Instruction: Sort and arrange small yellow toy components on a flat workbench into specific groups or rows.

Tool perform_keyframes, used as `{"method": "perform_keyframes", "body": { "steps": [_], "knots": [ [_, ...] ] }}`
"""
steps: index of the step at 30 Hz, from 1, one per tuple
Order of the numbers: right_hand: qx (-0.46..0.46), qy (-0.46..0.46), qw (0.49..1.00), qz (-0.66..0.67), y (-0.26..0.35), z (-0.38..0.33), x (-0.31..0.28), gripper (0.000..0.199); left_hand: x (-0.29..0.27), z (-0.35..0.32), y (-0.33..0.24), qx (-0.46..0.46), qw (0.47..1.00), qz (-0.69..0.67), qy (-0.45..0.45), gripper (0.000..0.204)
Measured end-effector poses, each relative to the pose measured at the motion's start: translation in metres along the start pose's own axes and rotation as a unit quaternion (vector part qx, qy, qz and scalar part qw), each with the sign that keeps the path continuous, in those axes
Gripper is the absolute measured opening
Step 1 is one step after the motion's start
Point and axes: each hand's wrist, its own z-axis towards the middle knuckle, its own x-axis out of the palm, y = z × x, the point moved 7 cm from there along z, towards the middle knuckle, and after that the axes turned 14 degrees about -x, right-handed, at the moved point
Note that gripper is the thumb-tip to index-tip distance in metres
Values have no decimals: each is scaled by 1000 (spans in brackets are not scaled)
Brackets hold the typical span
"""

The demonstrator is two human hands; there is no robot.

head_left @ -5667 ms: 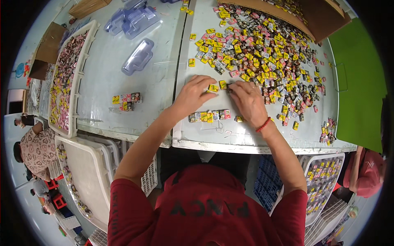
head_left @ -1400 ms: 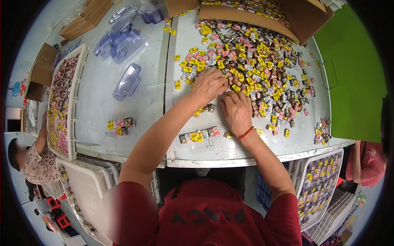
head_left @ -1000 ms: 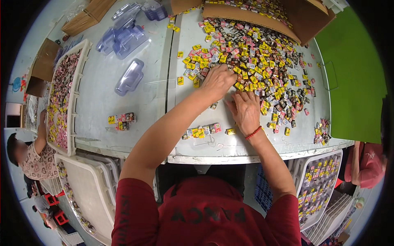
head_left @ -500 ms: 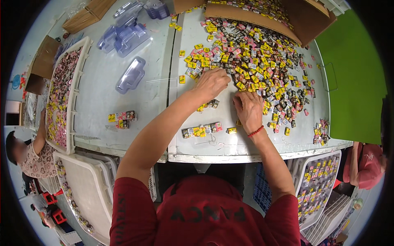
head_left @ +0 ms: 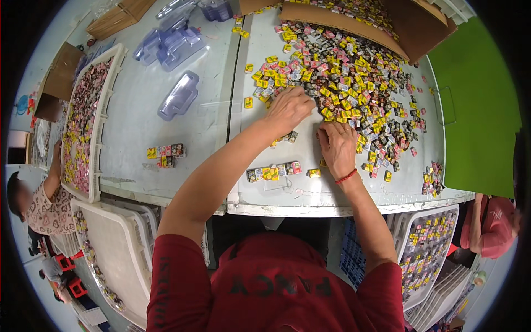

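A broad heap of tiny yellow, pink, black and white boxes (head_left: 354,86) lies spread over the table. My left hand (head_left: 290,109) reaches to the heap's near left edge, its fingers bent and pressed together; what they pinch, if anything, is hidden. Close by on the right, my right hand (head_left: 338,145) is closed against the near side of the heap, fingertips curled under. A few small boxes (head_left: 291,136) show beside my left wrist. Nearer me lies a short row of boxes (head_left: 274,172) with clear plastic by it, and a single yellow box (head_left: 314,173) to its right.
A cardboard carton (head_left: 415,27) lies on its side behind the heap. Clear plastic trays (head_left: 178,98) and a small box cluster (head_left: 166,152) sit on the left table. A filled white crate (head_left: 110,83) stands farther left. People work on both sides; loaded racks (head_left: 428,249) stand below right.
The view has shifted slightly. Both hands stay at the heap's near edge, with only small finger movements; the row of boxes looks unchanged.
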Motion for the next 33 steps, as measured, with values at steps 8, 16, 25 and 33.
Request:
{"method": "perform_keyframes", "body": {
  "steps": [8, 16, 25, 33],
  "knots": [
    [-16, -22, 996, 88, 14, 28, 2, 11, -92, -7, 28, -86, 982, -109, -127, 15],
    [-58, 29, 994, 93, 23, 51, 28, 18, -92, -118, 37, -177, 980, -97, -2, 14],
    [-67, 54, 993, 80, 18, 25, 6, 16, -70, -122, 30, -156, 974, -153, -50, 38],
    [-105, 30, 993, 44, 29, 1, 2, 20, -37, -89, 21, -120, 981, -152, -10, 39]
  ]
}}
